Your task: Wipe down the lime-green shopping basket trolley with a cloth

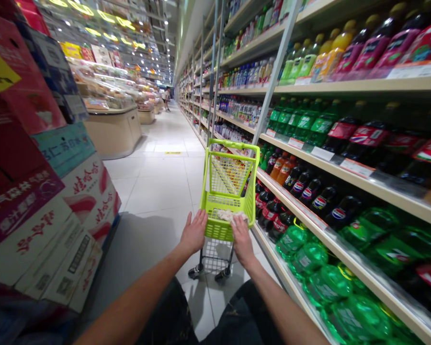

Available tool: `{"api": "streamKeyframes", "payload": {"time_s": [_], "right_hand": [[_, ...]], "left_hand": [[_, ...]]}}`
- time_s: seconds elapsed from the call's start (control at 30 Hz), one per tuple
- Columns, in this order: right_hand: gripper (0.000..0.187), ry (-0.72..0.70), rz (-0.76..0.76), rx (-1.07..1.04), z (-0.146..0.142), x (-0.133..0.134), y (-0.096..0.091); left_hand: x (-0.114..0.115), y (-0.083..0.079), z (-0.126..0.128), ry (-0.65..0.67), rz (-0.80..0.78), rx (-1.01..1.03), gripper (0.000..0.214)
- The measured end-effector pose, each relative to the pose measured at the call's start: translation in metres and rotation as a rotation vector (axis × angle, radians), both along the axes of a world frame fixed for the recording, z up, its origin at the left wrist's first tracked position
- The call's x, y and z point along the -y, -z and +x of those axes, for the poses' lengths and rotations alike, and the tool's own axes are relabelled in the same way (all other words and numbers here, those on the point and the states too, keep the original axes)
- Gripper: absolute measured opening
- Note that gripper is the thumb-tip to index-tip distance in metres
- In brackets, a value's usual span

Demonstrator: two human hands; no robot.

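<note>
A lime-green shopping cart [222,229] with a wire lower rack stands in front of me in the aisle. My left hand [196,231] lies against the left side of its basket, fingers stretched out, holding nothing. A pale, crumpled cloth [224,215] is on the near part of the basket. My right hand [241,235] has its fingers bent over the basket's near right edge, on the cloth's right end; part of the cloth is hidden under them. The cart's handle [233,143] is on the far side, away from me.
Drink shelves [348,165] run along the right, close to the cart, with large green bottles [330,282] at the bottom. Stacked drink cartons [72,206] stand on the left. Farther off are a display counter [113,127] and a person [167,99] in the aisle.
</note>
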State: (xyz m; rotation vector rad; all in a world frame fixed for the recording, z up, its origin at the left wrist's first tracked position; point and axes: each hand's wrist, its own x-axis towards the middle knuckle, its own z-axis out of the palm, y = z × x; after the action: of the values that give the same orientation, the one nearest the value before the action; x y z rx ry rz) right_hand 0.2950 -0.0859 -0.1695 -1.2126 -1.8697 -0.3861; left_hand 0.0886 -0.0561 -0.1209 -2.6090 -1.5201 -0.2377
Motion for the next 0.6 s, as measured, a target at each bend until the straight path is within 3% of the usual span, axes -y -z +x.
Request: {"api": "streamKeyframes", "payload": {"time_s": [0.07, 0.13, 0.2, 0.3, 0.37, 0.6], "right_hand": [[0.050, -0.063, -0.014, 0.029, -0.028, -0.007, 0.004], [0.048, -0.112, -0.018, 0.061, -0.036, -0.011, 0.002], [0.047, -0.108, -0.012, 0.070, -0.019, -0.010, -0.003], [0.048, 0.013, 0.017, 0.019, 0.021, -0.001, -0.009], [0.050, 0.063, 0.029, 0.002, 0.032, 0.004, -0.008], [0.052, -0.031, 0.061, 0.047, -0.016, -0.011, 0.012]], "left_hand": [[0.000, -0.001, -0.001, 0.025, 0.006, -0.006, 0.065], [-0.001, -0.002, -0.004, 0.047, 0.012, -0.010, 0.064], [-0.002, -0.003, -0.007, 0.053, 0.015, -0.009, 0.063], [-0.004, -0.003, -0.009, 0.028, 0.014, 0.000, 0.062], [-0.005, -0.002, -0.008, 0.012, 0.013, 0.007, 0.061], [-0.009, -0.022, -0.004, 0.068, -0.026, 0.031, 0.045]]}}
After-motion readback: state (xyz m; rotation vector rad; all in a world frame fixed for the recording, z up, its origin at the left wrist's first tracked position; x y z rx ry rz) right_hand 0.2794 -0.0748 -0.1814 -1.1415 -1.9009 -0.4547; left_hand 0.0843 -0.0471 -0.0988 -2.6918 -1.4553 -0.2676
